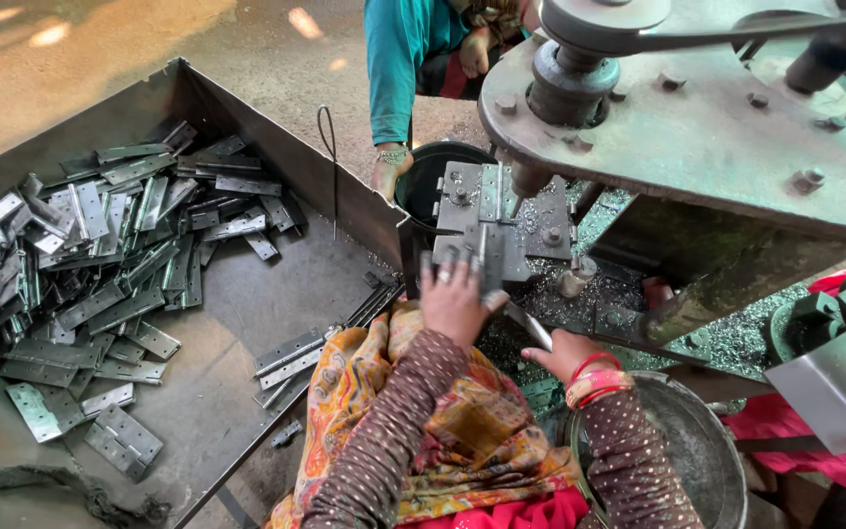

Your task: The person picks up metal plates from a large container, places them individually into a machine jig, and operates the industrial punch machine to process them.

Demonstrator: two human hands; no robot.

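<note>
Now left hand pinches upright hinge; right hand grips slanting lever.

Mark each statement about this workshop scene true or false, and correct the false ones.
1. The left hand rests on the metal jig under the drill. True.
2. The metal tray holds a pile of hinges. True.
3. The right hand is inside the tray. False: it is by the machine bed, above the round metal bin.
4. Another person's hand hangs beside a black bucket. True.
5. The tray is full of red cloth. False: it holds hinges.
</note>
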